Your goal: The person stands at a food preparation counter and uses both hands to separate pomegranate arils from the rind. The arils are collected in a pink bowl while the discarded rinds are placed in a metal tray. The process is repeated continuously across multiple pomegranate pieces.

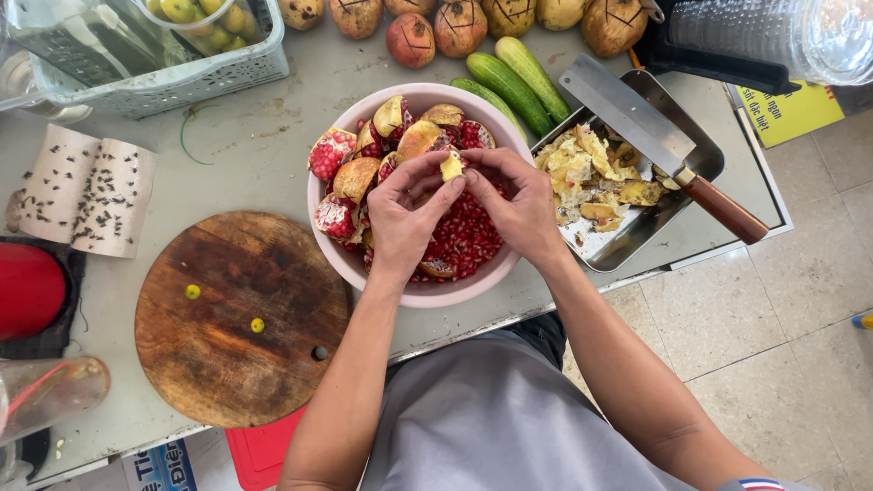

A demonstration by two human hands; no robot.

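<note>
**Pomegranate piece held over a pink bowl**

A small piece of pomegranate rind (pixel 452 167) is pinched between the fingertips of both hands, which are brought together above a pink bowl (pixel 350 259). The left hand (pixel 406 211) is curled with its thumb and fingers closed on the near side of the piece; the right hand (pixel 515 202) is clamped on it from the other side. The piece is held just above the bowl's contents, near the bowl's middle.

The bowl is filled with loose red pomegranate seeds (pixel 466 238) on the near side and broken pomegranate chunks (pixel 346 177) on the far and left sides. It stands on a grey worktop (pixel 245 155).

Just to the right of the bowl, a metal tray (pixel 700 159) is seen, in which yellowish peel scraps (pixel 591 177) are heaped. A cleaver (pixel 655 136) with a brown wooden handle is laid across the tray, its blade resting over the scraps.

Left of the bowl and touching its rim, a round wooden cutting board (pixel 227 336) is placed, with two small yellow bits lying on it. Behind the bowl, three cucumbers (pixel 514 82) are laid side by side, and whole pomegranates (pixel 436 27) are lined up beyond them. A pale plastic basket (pixel 182 77) stands at the far left.
</note>
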